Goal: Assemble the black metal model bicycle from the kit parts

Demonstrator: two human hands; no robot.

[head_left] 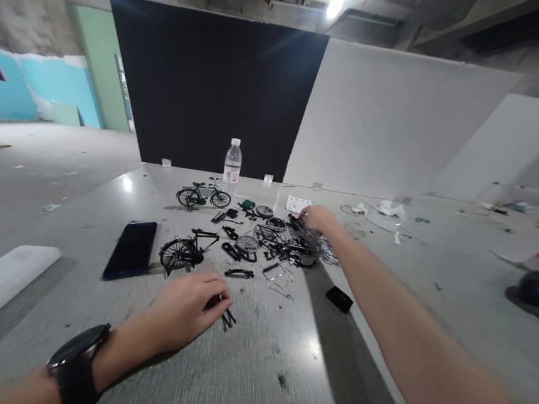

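My left hand [196, 301] rests low over the table with its fingers curled in. From under its fingertips stick out the legs of a small black two-pronged part [228, 320]. My right hand [318, 218] reaches to the far right side of a heap of black model bicycle parts [296, 243], its fingers drawn together; what lies in them is hidden. Spoked wheels [247, 244] and thin silver wire pieces [280, 278] lie about the heap. A partly built black model bicycle [186, 250] stands beyond my left hand. Behind it is a whole green model bicycle [203, 195].
A dark phone [131, 250] lies left of the models, a white object [14, 274] farther left. A water bottle [233, 162] stands at the back before a black panel [212, 81]. A black block [339, 299] lies near my right forearm. White paper [298, 204] is behind the heap.
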